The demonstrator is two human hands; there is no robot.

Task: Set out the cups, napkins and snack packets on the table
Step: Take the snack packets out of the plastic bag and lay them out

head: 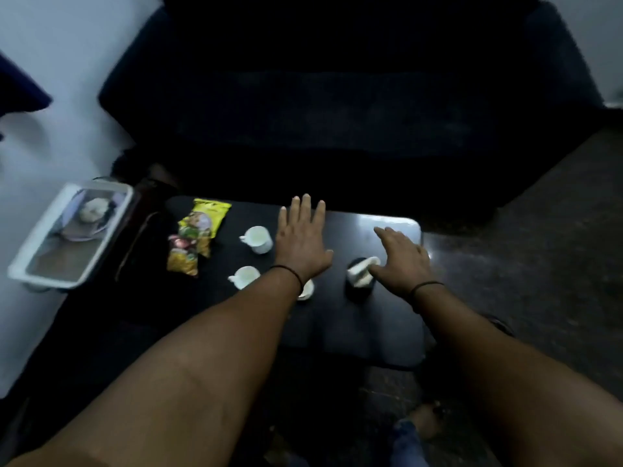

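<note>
A low black table (371, 332) holds two yellow snack packets (202, 224) (183, 256) at its left. A white cup (258, 239) stands mid-table, a second white cup (244, 277) sits nearer me, and a third (306, 289) is mostly hidden under my left wrist. White napkins stick out of a dark holder (361, 276) on the right. My left hand (301, 239) hovers flat over the table with straight fingers, holding nothing. My right hand (401, 256) is spread just right of the napkin holder, its thumb near the napkins.
A white tray (20, 267) with a plate and something white on it sits at the left, beside the table. A dark sofa (337, 112) stands behind the table. My foot (424, 421) shows on the dark floor below.
</note>
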